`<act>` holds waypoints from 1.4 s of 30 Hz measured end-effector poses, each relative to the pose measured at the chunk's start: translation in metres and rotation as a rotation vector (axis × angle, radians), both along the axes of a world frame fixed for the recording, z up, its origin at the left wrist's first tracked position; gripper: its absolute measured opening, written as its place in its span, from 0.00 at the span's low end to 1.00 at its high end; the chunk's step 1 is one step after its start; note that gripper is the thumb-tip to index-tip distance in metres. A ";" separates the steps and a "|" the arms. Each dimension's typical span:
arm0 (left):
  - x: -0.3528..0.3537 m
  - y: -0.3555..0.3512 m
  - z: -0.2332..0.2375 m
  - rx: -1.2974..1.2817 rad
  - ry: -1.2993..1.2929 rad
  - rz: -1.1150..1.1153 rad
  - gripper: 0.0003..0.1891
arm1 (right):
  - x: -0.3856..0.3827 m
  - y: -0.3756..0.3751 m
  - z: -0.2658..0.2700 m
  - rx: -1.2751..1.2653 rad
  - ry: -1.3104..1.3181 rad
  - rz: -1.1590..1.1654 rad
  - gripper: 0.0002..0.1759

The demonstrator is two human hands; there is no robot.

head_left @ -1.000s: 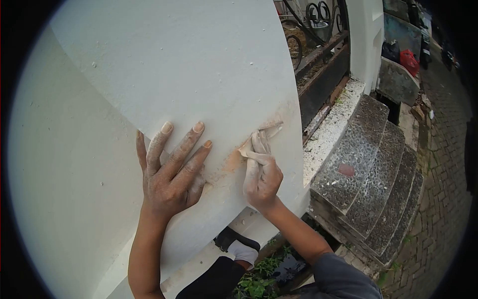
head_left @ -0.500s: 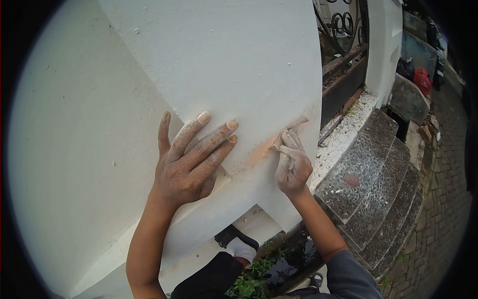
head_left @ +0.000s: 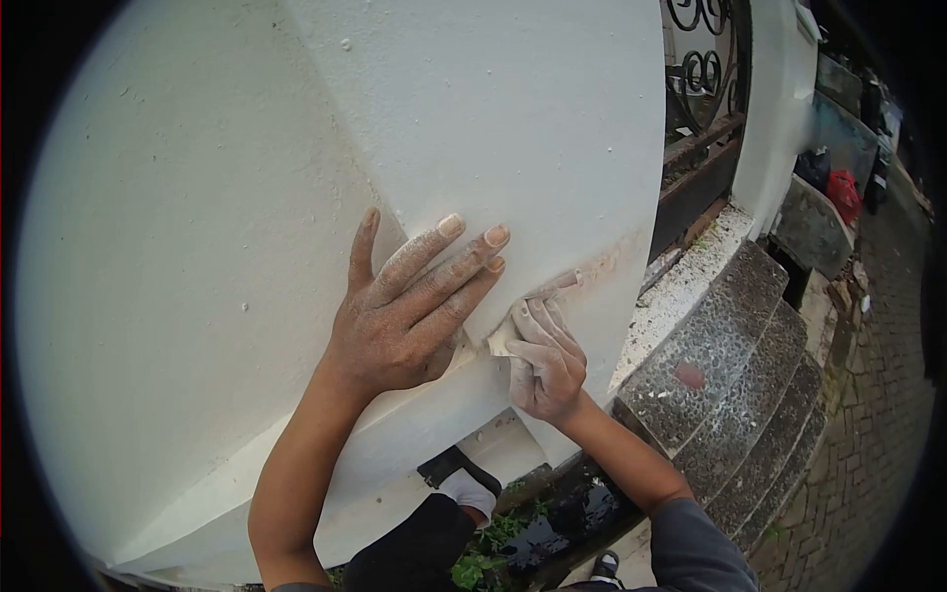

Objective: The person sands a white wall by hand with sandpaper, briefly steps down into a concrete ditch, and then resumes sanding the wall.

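My left hand [head_left: 404, 311] is spread against the white wall [head_left: 513, 128], its fingers pointing up and right over the corner where two wall faces meet. It holds nothing. Pale dust coats the fingers of both hands. Lower and to the right, my right hand [head_left: 545, 357] is closed on a folded piece of sandpaper [head_left: 505, 335], pressed to the wall just above a ledge. The fingers cover most of the sandpaper. A brownish, rubbed patch [head_left: 602, 264] shows on the wall, up and right of that hand.
A dark iron gate [head_left: 698, 168] stands beyond the wall's right edge. Speckled stone steps [head_left: 730, 365] descend toward a paved lane [head_left: 868, 395]. My foot in a white sock [head_left: 469, 490] rests in a low recess, near green plants [head_left: 478, 567]. A red bag [head_left: 843, 194] lies farther off.
My right hand has slid down and left along the wall with the sandpaper, closer to my left hand. The view has shifted slightly; my left hand stays spread on the wall.
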State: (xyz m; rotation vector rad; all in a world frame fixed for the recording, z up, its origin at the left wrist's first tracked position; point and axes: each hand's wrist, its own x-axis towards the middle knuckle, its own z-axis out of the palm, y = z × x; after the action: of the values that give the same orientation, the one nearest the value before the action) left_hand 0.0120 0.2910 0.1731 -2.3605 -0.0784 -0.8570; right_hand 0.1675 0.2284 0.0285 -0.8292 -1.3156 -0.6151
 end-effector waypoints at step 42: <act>0.006 -0.001 -0.009 0.041 -0.068 0.039 0.17 | 0.005 -0.013 -0.021 -0.069 0.318 -0.007 0.06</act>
State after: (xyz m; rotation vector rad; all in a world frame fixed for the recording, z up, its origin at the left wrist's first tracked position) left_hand 0.0182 0.2900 0.1643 -2.2841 -0.1327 -0.9122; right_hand 0.1728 0.2156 0.0072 -0.9464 -1.0487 -0.4235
